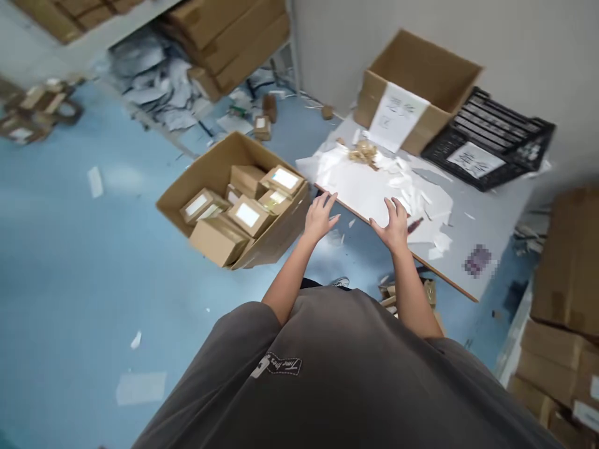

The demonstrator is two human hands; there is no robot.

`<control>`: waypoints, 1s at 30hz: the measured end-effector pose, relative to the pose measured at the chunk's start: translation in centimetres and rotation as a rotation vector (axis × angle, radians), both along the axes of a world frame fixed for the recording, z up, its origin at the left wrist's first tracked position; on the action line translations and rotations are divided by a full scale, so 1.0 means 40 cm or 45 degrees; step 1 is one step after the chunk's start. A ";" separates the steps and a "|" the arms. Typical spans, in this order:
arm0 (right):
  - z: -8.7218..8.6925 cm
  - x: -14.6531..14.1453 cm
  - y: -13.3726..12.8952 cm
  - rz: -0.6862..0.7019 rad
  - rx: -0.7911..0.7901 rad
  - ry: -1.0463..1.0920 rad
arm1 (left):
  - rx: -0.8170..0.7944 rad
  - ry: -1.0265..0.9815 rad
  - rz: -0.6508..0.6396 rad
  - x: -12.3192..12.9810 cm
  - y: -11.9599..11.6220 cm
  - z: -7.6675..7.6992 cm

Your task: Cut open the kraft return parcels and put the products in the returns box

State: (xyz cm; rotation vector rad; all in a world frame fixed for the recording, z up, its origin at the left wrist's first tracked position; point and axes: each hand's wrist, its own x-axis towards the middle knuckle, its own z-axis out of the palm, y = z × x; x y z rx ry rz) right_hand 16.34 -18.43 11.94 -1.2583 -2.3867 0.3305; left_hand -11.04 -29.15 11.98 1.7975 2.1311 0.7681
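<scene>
Hard to make out: one purplish item (476, 262), pixelated, on the right part of the table (491, 218); one dark red object (414, 226), on the table, partly behind your right hand (394, 224); one black crate (500, 132), at the table's back, its label's handwriting illegible; stacked cartons (566, 262), right of the table, blurred and cut off at the edge of view.

One large open carton (281, 236), brown, just left of the table; contents, small brown boxes (248, 215), several white-labelled, lying at mixed angles, the lower ones hidden.

Your left hand (321, 218): at the table's front left corner, near the carton, fingers spread, empty. Your right: at the table's front edge, fingers apart and curved, empty. Contact with the table: cannot be told for either.
</scene>
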 end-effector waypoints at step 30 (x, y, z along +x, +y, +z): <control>-0.449 -0.994 0.217 0.477 -0.477 -0.358 | -0.725 0.078 -0.062 -0.821 0.181 -0.385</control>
